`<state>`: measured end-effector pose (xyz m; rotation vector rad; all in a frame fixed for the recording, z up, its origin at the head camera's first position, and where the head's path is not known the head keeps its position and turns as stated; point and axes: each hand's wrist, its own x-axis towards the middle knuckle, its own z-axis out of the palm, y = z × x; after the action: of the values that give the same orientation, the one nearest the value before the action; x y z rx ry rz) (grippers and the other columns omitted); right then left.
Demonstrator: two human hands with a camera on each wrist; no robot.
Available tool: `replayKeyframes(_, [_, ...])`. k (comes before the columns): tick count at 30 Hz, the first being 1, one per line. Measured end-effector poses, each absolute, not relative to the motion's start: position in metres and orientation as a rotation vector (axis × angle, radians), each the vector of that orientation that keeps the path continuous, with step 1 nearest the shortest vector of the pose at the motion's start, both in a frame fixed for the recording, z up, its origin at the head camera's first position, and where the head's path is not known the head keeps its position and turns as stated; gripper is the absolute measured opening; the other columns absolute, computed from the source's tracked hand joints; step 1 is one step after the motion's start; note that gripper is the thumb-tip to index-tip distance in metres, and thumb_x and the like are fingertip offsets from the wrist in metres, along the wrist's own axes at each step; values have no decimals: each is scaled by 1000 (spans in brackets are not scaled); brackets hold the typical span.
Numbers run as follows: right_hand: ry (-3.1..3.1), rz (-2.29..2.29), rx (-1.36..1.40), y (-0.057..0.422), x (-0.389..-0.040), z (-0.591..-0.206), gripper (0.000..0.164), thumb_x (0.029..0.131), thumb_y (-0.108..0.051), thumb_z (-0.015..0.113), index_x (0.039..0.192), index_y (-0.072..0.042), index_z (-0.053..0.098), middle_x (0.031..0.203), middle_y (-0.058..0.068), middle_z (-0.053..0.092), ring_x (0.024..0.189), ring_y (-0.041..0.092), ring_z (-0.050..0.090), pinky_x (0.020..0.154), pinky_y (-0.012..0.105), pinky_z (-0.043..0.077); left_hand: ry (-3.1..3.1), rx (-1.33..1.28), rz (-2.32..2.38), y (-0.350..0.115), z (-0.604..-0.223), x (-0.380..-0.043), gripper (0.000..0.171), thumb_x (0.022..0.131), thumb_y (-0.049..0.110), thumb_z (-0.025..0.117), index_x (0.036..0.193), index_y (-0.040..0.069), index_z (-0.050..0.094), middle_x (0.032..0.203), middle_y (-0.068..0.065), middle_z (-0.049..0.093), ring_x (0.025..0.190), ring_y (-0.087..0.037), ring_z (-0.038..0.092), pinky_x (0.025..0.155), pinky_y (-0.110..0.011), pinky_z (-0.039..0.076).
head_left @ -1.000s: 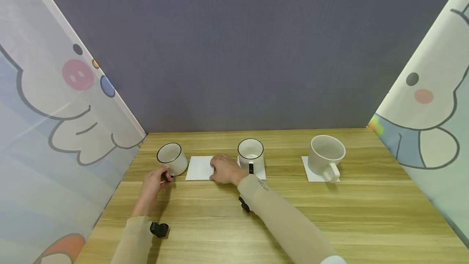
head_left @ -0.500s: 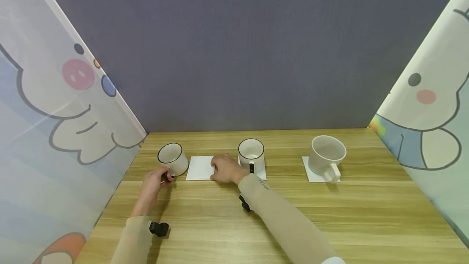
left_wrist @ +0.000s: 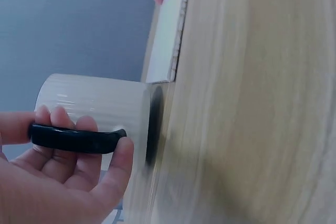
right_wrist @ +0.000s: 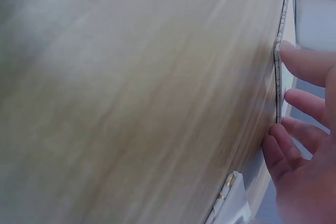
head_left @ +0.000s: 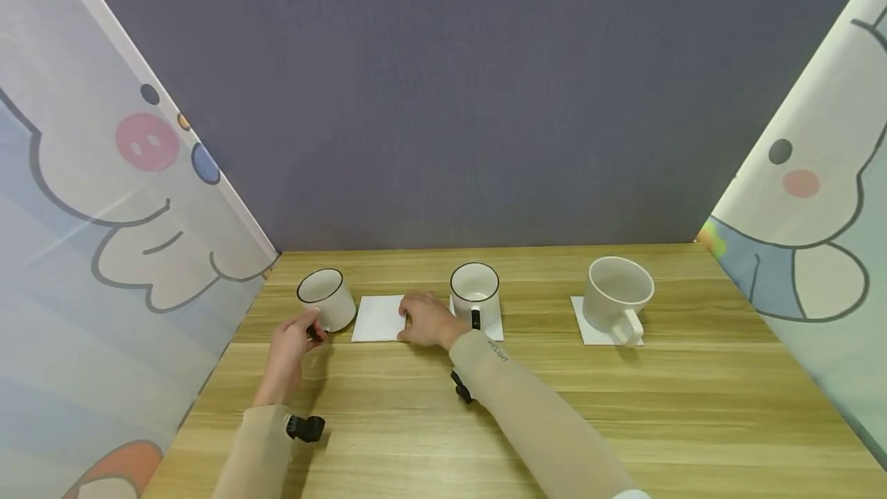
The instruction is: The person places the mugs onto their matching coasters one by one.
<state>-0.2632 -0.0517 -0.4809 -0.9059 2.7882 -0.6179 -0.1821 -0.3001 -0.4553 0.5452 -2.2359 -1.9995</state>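
At the left of the table, my left hand point(head_left: 286, 346) grips the black handle point(left_wrist: 73, 139) of a white mug point(head_left: 336, 308) with a dark rim. Its fingers pass through the handle and the thumb presses the lower end. The mug stands upright, just left of a white square coaster point(head_left: 377, 319), with a dark shadow under its base in the left wrist view. On the coaster's right side is my right hand point(head_left: 427, 320), thumb at the front corner and fingers at the back, holding its edge. That hand hides the coaster's right part.
A second black-rimmed white mug point(head_left: 474, 283), handle forward, stands on a coaster point(head_left: 494, 329) right behind my right wrist. Farther right, a larger plain white mug point(head_left: 610, 295) sits on another coaster point(head_left: 587, 333). A grey panel point(head_left: 478, 98) rises along the table's back edge.
My left wrist has turned very slightly to the right, the hand still on the mug's handle. My right hand and the coaster have stayed in place.
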Motion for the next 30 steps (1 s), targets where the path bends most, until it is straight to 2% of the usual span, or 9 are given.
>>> replayKeyframes(4, [2794,-615,-908,-52,-263,-481,38,87,-37,81,115,-15,68,119,-6,67,113,17,56,100,30,44,-2166,560,-2039,-298,-451,-182,35,109,27,49,94,-3,55,82,-1,54,77,-14,55,83,-36,53])
replayKeyframes(11, [2788,-645,-882,-52,-262,-480,38,87,-35,81,116,-14,68,120,-5,67,115,17,56,109,32,39,-2042,485,-2104,-291,-447,-178,33,108,25,52,91,-3,57,82,-1,54,77,-13,57,82,-32,55])
replayKeyframes(21, [2789,-673,-867,-50,-260,-479,37,86,-33,82,113,-13,68,116,-6,67,107,16,55,94,29,46,-1978,407,-2111,-274,-442,-177,34,107,21,56,83,-3,59,77,-1,57,76,-13,59,78,-30,55])
replayKeyframes(30, [2763,-724,-848,-50,-260,-476,39,84,-33,84,114,-13,68,118,-6,67,107,17,54,93,29,46,-2033,381,-2103,-262,-444,-178,34,107,20,54,80,-1,59,78,-2,57,77,-14,59,79,-30,55])
